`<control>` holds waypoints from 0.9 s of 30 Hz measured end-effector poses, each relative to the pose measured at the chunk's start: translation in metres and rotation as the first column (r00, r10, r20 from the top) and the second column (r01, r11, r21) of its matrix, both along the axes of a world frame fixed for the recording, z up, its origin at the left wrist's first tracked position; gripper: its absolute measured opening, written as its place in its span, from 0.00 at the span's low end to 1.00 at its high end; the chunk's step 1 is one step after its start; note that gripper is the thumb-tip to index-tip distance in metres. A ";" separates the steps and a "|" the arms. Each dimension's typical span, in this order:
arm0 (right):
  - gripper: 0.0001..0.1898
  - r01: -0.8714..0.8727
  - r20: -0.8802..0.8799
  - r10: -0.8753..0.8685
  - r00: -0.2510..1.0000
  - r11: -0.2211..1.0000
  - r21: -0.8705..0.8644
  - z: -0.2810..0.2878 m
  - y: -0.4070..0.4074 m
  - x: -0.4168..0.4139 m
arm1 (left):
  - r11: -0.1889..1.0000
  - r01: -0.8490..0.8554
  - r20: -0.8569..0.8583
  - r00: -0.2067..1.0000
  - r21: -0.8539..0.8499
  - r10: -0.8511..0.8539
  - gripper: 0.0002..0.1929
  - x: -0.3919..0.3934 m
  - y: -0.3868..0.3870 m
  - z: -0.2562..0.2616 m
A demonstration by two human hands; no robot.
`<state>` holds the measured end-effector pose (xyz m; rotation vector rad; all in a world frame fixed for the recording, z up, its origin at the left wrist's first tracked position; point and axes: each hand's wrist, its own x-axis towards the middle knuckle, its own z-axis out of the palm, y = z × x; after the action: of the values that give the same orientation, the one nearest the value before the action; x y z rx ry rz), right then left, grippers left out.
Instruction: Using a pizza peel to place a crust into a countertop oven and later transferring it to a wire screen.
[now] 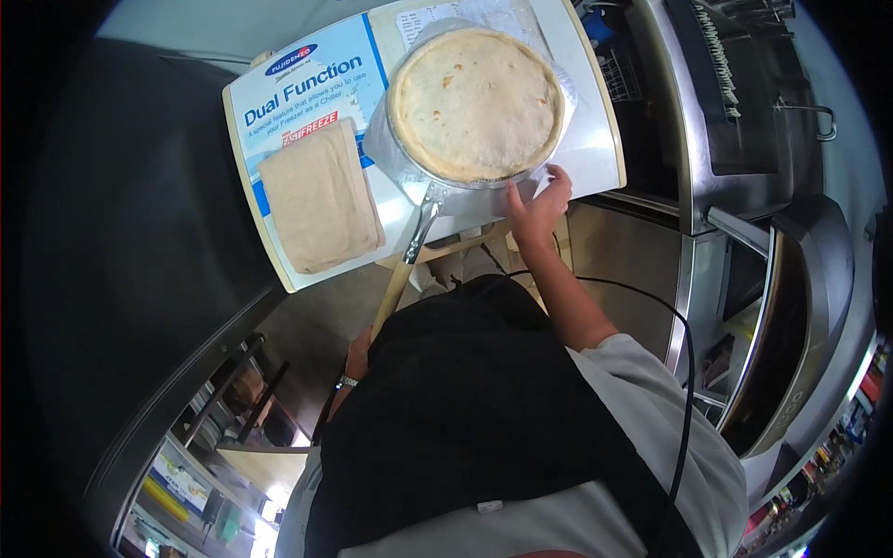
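Observation:
A pale, round baked pizza crust [478,104] with a few browned spots rests on a metal pizza peel [434,190]. The peel lies over clear plastic [391,157] on a chest freezer lid [593,150]. My left hand [358,356], partly hidden by the apron, is closed around the peel's wooden handle [392,296] and has a metal watch at the wrist. At the near right rim of the crust is my right hand [541,213]. Its thumb and fingers are spread apart, with the thumb at the peel's edge; whether it touches the plastic is unclear.
A folded beige cloth [321,199] lies on the lid's left side. Papers with writing [432,24] are at the back. To the right stands a stainless steel oven [750,139] beside an appliance with its door open [781,335]. A black cable [687,390] runs past my right arm.

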<state>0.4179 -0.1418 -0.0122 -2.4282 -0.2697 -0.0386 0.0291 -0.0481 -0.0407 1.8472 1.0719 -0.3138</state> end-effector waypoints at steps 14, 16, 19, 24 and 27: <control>0.08 -0.668 0.269 0.740 0.616 0.672 -0.319 0.004 0.011 0.009 | 0.989 -0.062 -0.202 0.979 -0.134 0.034 0.19 0.016 0.010 0.020; 0.09 -0.676 0.271 0.754 0.598 0.656 -0.335 0.007 0.003 0.013 | 0.990 -0.033 -0.164 0.986 -0.135 0.011 0.18 0.008 0.009 0.012; 0.12 -0.724 0.217 0.816 0.536 0.576 -0.379 0.011 -0.019 0.029 | 0.987 -0.045 -0.154 0.988 -0.156 0.021 0.17 0.004 0.008 0.003; 0.11 -0.684 0.204 0.866 0.456 0.488 -0.543 0.015 -0.068 0.077 | 0.992 0.035 -0.022 0.999 -0.122 -0.038 0.16 -0.007 0.007 -0.013; 0.13 -0.490 0.416 0.612 0.672 0.789 -0.370 0.018 -0.075 0.085 | 0.994 0.028 0.005 1.000 -0.109 -0.028 0.15 -0.003 0.008 -0.004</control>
<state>0.5032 -0.2168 0.0057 -2.4030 -1.3310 -0.4170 0.0261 -0.0404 -0.0447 1.7657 1.0077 -0.3786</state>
